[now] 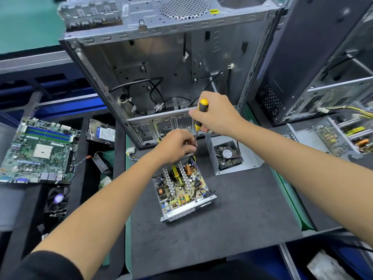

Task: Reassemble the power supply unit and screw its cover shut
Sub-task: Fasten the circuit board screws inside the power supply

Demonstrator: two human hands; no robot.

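Note:
The open power supply unit (pixel 181 190) lies on the dark mat with its circuit board exposed and tilted toward me. My left hand (pixel 175 145) grips its far upper edge, fingers pinched near the screwdriver tip. My right hand (pixel 214 116) holds a yellow-and-black screwdriver (pixel 200 114) upright, its shaft pointing down at that far edge. The cover (pixel 232 156), a grey metal shell with a black fan inside, rests apart to the right of the unit.
An empty computer case (pixel 161 77) stands open just behind the unit. A motherboard (pixel 38 150), a hard drive (pixel 102 133) and a small fan (pixel 56 201) lie on the left. A second case (pixel 302 67) and another open power supply (pixel 343 136) sit at the right.

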